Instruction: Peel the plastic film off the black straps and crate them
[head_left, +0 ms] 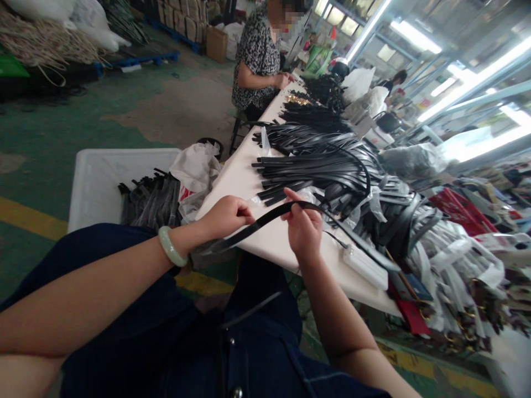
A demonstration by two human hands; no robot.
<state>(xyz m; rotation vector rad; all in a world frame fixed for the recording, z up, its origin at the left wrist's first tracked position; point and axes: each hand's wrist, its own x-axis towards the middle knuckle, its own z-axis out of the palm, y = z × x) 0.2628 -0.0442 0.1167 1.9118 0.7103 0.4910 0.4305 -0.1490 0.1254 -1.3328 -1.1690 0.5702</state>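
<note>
A long black strap arches between my two hands over the near end of the white table. My left hand, with a pale green bangle on its wrist, pinches the strap between thumb and fingers. On the other side, my right hand holds it with the thumb on top, and one finger points up. Past my right hand the strap runs down to the right over the tabletop. Piles of similar black straps lie just beyond my hands.
A white power strip with a cable lies on the white table, right of my right hand. At left stands a white bin with plastic-wrapped dark pieces. A co-worker sits farther along the table. Wrapped bundles crowd the right.
</note>
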